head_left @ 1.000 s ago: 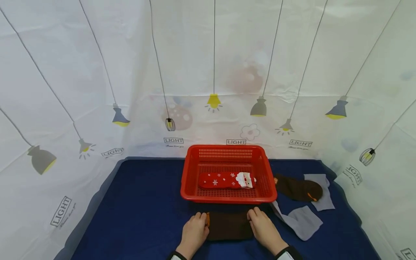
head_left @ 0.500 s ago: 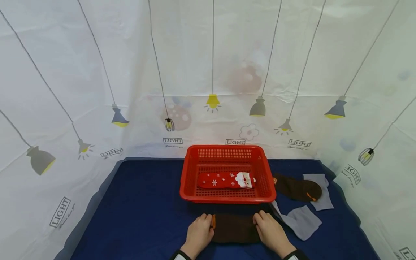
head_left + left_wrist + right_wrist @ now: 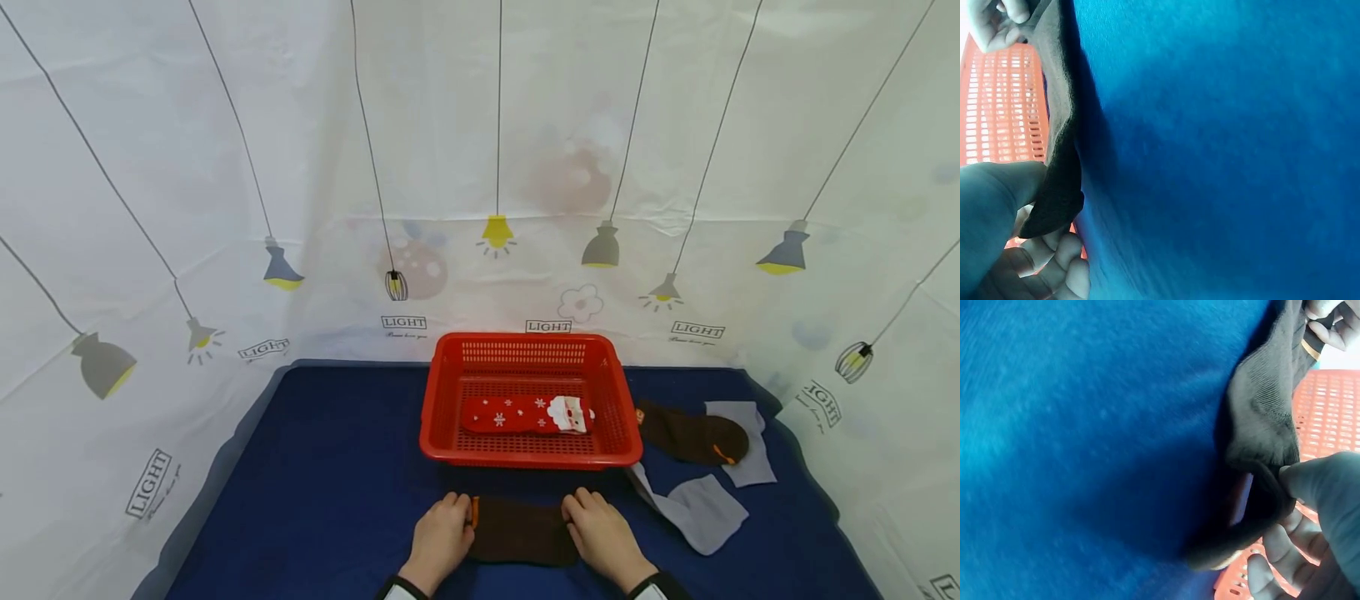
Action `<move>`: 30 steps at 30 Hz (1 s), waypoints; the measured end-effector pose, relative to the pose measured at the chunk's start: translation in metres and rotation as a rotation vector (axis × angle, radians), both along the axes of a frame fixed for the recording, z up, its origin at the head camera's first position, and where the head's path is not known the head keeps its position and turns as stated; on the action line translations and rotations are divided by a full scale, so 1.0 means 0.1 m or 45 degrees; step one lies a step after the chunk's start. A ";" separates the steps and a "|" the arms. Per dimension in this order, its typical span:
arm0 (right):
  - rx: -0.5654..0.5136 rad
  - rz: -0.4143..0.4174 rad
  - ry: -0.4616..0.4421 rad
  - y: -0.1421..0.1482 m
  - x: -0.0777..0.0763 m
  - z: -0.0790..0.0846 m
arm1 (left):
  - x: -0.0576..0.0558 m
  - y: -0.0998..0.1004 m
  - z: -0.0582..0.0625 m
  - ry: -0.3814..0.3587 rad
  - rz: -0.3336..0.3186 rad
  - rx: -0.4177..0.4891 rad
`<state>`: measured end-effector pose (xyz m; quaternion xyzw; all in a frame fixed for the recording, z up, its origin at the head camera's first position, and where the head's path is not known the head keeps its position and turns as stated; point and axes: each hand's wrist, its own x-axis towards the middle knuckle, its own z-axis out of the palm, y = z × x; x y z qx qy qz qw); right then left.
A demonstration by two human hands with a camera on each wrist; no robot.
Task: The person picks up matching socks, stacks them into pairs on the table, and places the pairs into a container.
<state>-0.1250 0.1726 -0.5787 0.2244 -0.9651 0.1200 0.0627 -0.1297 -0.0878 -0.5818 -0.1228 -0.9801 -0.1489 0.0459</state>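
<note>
A dark brown sock (image 3: 521, 533) is stretched sideways just in front of the red basket. My left hand (image 3: 438, 533) pinches its left end, beside an orange strip. The right end is pinched by my right hand (image 3: 602, 535). In the left wrist view the sock (image 3: 1057, 94) hangs between thumb and fingers above the blue cloth. From the right wrist the same sock (image 3: 1263, 406) shows a loose end drooping below the grip. A red sock with snowflakes and a Santa face (image 3: 510, 414) lies flat in the red basket (image 3: 530, 459).
Right of the basket, another brown sock (image 3: 686, 435) partly covers a grey sock (image 3: 759, 467). A second grey sock (image 3: 705, 514) lies nearer, one end close to the basket. Blue cloth (image 3: 330, 492) covers the table; a white lamp-printed curtain (image 3: 450, 125) encloses it.
Both hands and the brown sock between them shifted slightly right, then back left and a little nearer the body. The basket and other socks stay put.
</note>
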 end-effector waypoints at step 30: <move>-0.104 -0.207 0.106 0.14 0.05 -0.28 | -0.04 -0.21 -0.09 0.028 0.133 0.034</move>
